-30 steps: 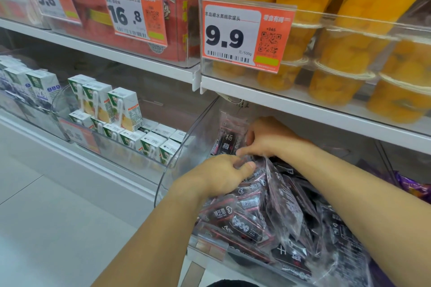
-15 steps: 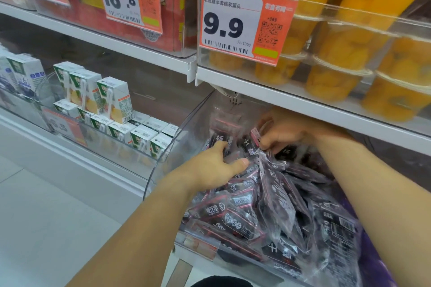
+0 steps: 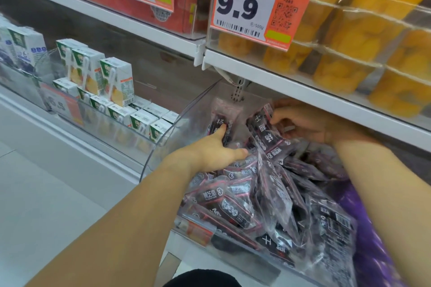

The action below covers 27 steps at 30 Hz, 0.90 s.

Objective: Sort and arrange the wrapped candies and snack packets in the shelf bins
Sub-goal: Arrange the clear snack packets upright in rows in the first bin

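Both hands had reached deeper into the clear bin point(image 3: 177, 123). The left hand point(image 3: 210, 151) pressed straight fingers on an upright packet point(image 3: 221, 116) at twelve o'clock; the right hand point(image 3: 300, 121) pinched another packet point(image 3: 263, 128) upright, so back-row standing seemed underway.

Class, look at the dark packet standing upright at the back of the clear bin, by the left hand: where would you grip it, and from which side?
Probably pinch the upright packet at its clear top seal, coming from above; it leans against the bin wall, its base hidden among the packets.
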Tool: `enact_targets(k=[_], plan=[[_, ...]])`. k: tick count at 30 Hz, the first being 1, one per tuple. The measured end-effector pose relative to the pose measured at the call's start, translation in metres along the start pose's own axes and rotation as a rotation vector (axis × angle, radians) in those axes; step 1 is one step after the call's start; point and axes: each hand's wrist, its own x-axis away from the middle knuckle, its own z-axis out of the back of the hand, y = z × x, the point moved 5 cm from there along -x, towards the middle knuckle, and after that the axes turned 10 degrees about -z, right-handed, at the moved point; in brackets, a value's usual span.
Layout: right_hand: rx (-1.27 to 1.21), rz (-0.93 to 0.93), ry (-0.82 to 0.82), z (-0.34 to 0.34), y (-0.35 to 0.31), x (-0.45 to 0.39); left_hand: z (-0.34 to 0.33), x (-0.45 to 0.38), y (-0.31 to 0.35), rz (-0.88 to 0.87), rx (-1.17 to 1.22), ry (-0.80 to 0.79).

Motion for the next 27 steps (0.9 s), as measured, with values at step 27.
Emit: enact_targets(k=[27], plan=[[0.328,0.429,0.38,-0.054,-0.013,-0.018,0.01,0.015,0.005,-0.017,-0.362,-0.054]])
